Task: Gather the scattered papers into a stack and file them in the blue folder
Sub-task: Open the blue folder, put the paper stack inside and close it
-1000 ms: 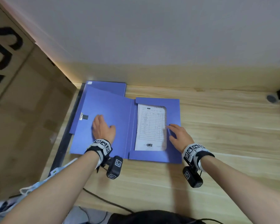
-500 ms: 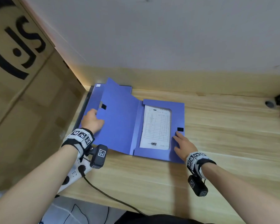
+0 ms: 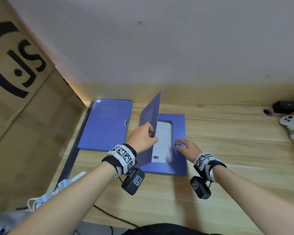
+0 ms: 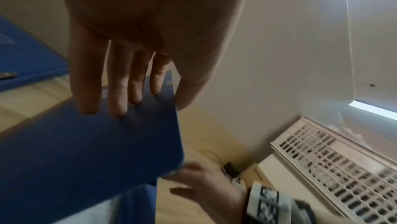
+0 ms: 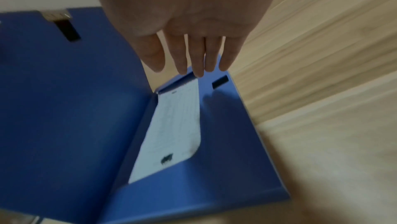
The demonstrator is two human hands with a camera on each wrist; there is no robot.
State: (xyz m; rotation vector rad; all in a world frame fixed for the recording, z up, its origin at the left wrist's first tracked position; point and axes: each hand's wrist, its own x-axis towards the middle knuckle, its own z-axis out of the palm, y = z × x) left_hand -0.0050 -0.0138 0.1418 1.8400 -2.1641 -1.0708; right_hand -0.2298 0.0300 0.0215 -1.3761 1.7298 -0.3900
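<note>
The blue folder (image 3: 178, 165) lies open on the wooden desk, with printed papers (image 3: 163, 141) tucked under its inner pocket. My left hand (image 3: 148, 133) pinches the free edge of the folder's cover (image 3: 151, 112), which stands nearly upright over the spine. In the left wrist view my fingers (image 4: 120, 92) lie on the cover's outer face (image 4: 86, 151), with the thumb on the other side. My right hand (image 3: 179, 145) hovers with straight fingers over the pocket, holding nothing. The right wrist view shows that hand (image 5: 193, 54) above the papers (image 5: 171, 129) and a black fastening patch (image 5: 220, 82).
A second blue folder (image 3: 105, 124) lies shut at the back left. A big cardboard box (image 3: 24, 99) walls off the left side. A white controller (image 3: 289, 126) and a black device (image 3: 287, 106) sit far right. A power strip (image 3: 70, 180) and its cable hang off the front left edge.
My left hand has swung the cover up from lying flat on the left to nearly upright. My right hand has lifted slightly off the folder's right edge.
</note>
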